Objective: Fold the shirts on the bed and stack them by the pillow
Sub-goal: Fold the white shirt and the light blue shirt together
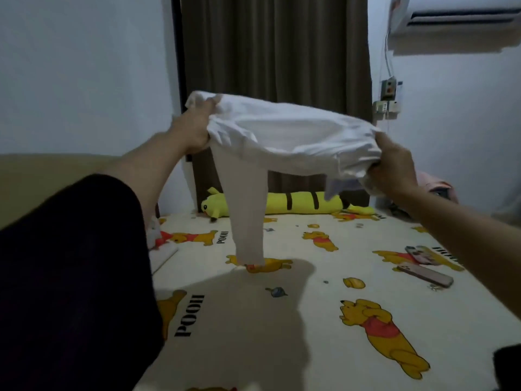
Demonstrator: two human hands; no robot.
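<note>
Fingers of the left hand (194, 128) bunch one end of the white shirt (284, 136); the right hand (394, 167) clutches the other, holding it aloft over the bed (310, 320) — one sleeve dangling. Spreading step, I judge (folding not begun) — next, lay it flat.

We see a white shirt (284, 136), plain and without any print. The bed sheet (307, 320) is cream, with a repeated pattern of yellow bears in red tops, small yellow pots, and black letters. At the far edge lies a long plush toy (282, 203), bright yellow with black stripes. The curtain (270, 49) is dark brown, the wall (84, 66) pale bluish white. The sleeve (73, 272) is black. One phone (425, 275) is pink.
</note>
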